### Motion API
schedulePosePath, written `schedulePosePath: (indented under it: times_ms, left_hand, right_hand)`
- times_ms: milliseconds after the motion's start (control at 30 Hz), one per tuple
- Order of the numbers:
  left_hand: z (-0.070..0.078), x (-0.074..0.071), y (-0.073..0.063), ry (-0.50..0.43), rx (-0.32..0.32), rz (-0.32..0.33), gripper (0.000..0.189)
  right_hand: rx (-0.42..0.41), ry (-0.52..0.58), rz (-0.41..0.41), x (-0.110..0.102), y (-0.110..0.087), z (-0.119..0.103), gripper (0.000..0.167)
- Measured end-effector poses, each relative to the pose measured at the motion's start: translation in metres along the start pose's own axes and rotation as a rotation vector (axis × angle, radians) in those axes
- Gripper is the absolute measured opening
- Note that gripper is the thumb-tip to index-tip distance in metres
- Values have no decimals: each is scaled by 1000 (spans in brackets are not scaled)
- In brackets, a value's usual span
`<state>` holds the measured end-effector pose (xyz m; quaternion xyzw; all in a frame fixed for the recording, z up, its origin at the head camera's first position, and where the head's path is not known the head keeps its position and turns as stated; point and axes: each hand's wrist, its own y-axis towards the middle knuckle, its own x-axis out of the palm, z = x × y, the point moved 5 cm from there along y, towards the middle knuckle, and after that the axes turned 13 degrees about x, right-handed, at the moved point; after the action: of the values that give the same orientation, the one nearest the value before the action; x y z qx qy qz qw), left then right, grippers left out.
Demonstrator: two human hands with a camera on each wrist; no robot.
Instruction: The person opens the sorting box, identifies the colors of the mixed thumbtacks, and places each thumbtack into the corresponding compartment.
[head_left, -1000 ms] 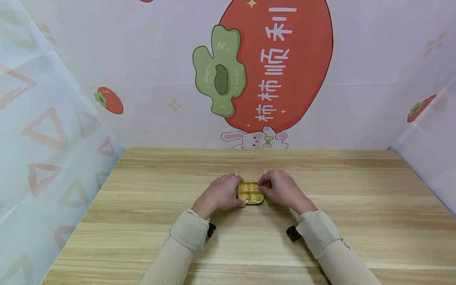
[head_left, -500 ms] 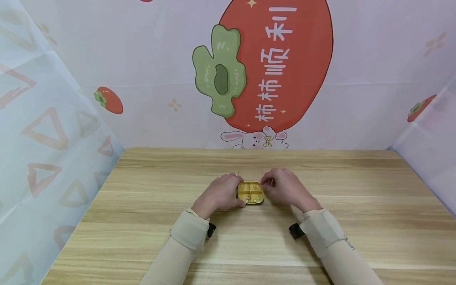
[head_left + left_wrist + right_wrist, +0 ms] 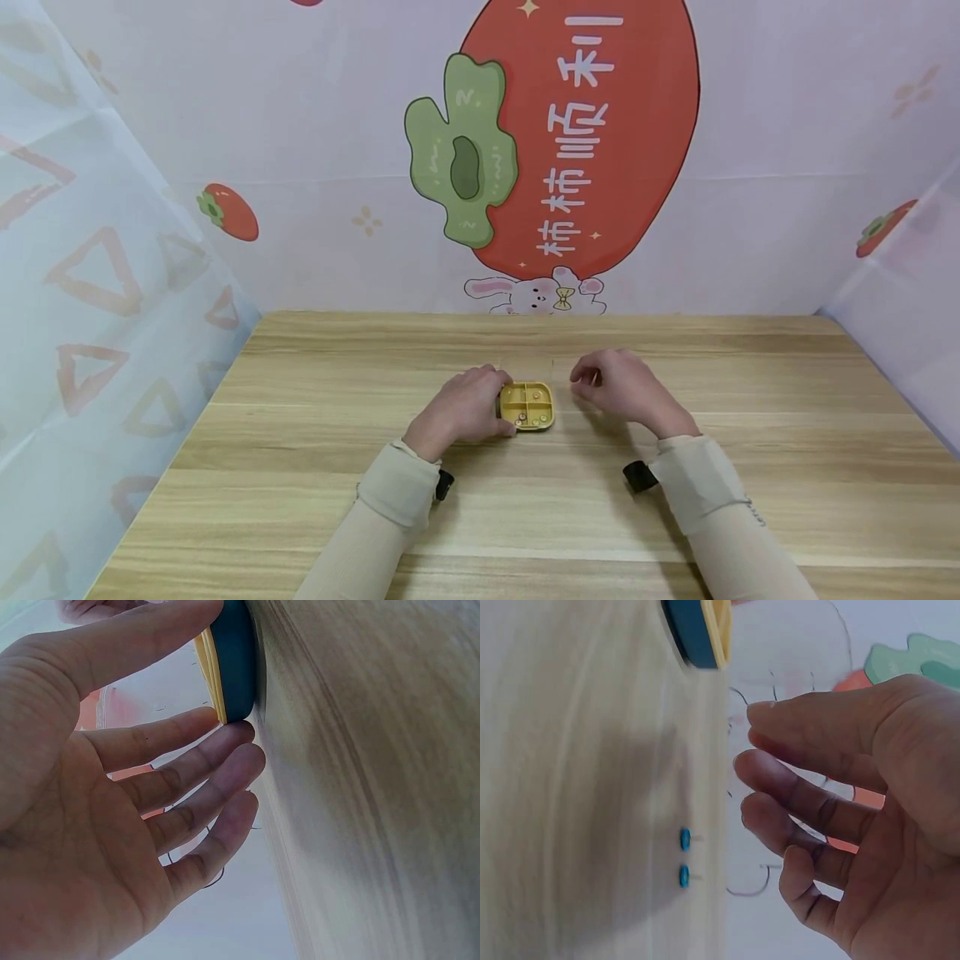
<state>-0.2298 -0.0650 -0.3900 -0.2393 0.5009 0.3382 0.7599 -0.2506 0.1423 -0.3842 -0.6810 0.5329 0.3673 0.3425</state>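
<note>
A small pill box (image 3: 527, 403) with four-part yellow inside and dark teal outside sits on the table. My left hand (image 3: 465, 406) grips its left side, thumb at the near edge and index fingertip at the far edge; the other fingers (image 3: 225, 769) stretch out beside it. Small ring-like pieces (image 3: 522, 417) lie in several of its compartments. To the right of the box, my right hand (image 3: 621, 385) hovers with loosely bent fingers, thumb and index tips close together and nothing visible between them. Below it, in the right wrist view, lie two tiny blue pieces (image 3: 685, 839).
The wooden table (image 3: 337, 517) runs back to a printed cloth wall (image 3: 322, 108) with a large red persimmon picture. Another cloth wall (image 3: 97, 275) stands at the left. Faint thin upright lines behind the box suggest a raised clear lid.
My right hand has drawn away from the box's right side, moving right and slightly back. My left hand keeps its hold, and the box stays nearly in place.
</note>
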Motion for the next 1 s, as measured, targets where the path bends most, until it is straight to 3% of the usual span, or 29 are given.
schedulePosePath:
  times_ms: [533,900,1000]
  left_hand:
    - [0,1,0,-8,4,8,66]
    - [-1,2,0,-13,-7,0,66]
    - [-1,3,0,-10,-6,0,66]
  right_hand:
    - [65,-37,66,-25,-2,35,6]
    - [93,-51,66,-22,-1,44,15]
    - [101,-50,54,-19,0,46,10]
